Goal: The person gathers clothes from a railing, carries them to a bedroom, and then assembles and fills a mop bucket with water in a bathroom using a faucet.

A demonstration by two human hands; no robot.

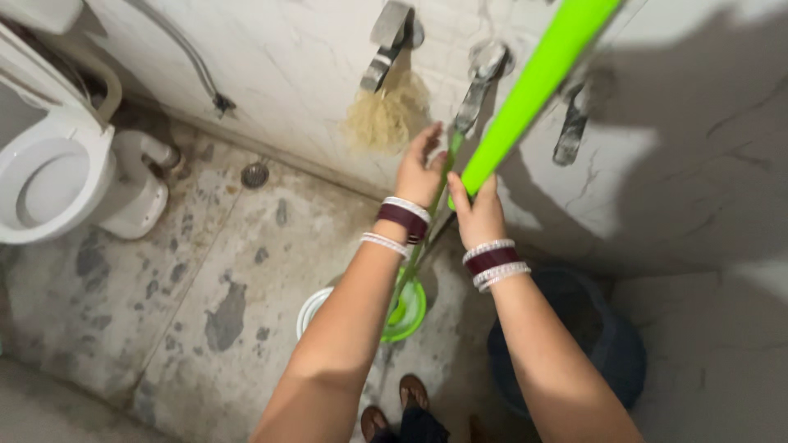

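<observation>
My right hand [478, 215] grips a bright green mop handle [533, 86] that slants up to the top right. My left hand [420, 168] holds the thinner lower shaft [427, 226] of the same mop, fingers partly curled around it. The shaft runs down to a round green and white mop head [408, 316] on the floor between my arms. Both wrists wear white and maroon bangles. My feet [394, 410] in brown sandals show at the bottom.
A white toilet [49, 172] stands at the left. Three metal taps [386, 45] stick out of the white marble wall, with a brownish stain under one. A floor drain [255, 174] lies near the wall. A dark blue bucket [611, 353] sits at the right.
</observation>
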